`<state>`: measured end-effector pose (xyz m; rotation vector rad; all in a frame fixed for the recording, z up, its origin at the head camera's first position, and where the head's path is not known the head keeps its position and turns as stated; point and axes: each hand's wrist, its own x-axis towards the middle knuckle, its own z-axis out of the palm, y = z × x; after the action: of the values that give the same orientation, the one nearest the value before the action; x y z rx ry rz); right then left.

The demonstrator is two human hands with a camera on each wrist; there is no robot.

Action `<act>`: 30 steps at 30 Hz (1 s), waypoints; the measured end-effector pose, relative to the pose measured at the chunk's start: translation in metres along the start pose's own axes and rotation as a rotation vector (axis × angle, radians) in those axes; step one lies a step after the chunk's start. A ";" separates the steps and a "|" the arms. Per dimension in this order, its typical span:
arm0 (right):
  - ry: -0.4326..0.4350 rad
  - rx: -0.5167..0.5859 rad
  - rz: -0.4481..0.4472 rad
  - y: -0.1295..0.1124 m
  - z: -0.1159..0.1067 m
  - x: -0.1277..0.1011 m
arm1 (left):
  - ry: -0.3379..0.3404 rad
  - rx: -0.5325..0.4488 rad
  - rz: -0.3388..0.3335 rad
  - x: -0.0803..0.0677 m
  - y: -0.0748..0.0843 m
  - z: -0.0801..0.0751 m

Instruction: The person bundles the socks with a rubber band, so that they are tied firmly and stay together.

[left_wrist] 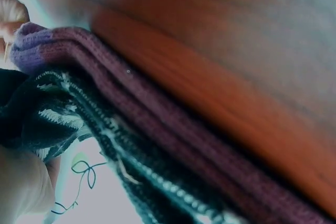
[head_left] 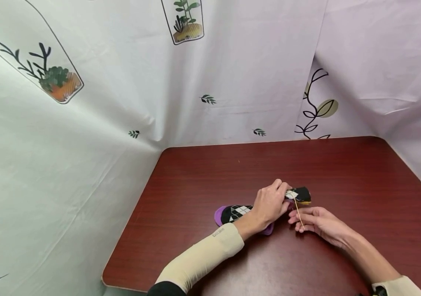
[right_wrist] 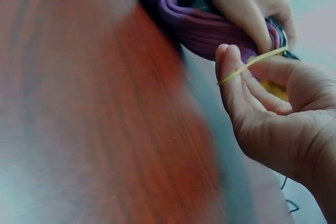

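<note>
A folded bundle of argyle socks [head_left: 240, 211], black, white and purple, lies low over the table. My left hand [head_left: 269, 200] grips it near its right end, and its dark tip sticks out past the fingers. Close by on the right, my right hand [head_left: 323, 224] holds a thin yellowish rubber band [right_wrist: 253, 64] stretched across its bent fingers. From there the band runs up to the end of the bundle. Purple and maroon ribbed layers of the socks [left_wrist: 152, 103] fill the left wrist view. Where the band passes behind the bundle is hidden.
The reddish-brown table [head_left: 195, 176] has rounded corners. White cloth [head_left: 240, 82] printed with plants hangs behind its far edge and along both sides. A bit of yellow fabric [right_wrist: 275, 89] shows behind the right hand's fingers.
</note>
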<state>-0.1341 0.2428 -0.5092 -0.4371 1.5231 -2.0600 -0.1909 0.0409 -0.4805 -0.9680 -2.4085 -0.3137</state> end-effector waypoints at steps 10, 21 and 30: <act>-0.040 -0.520 -0.332 -0.001 0.016 -0.002 | -0.022 -0.035 -0.071 0.002 -0.004 0.003; 0.087 -0.765 -0.580 -0.010 0.035 0.004 | -0.042 -0.068 -0.105 0.002 -0.003 0.003; 0.209 -0.540 -0.955 -0.017 0.059 0.016 | -0.030 -0.095 -0.106 0.004 -0.006 0.003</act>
<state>-0.1188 0.1914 -0.4753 -1.4154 2.2999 -2.3462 -0.1986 0.0405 -0.4812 -0.8928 -2.4975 -0.4585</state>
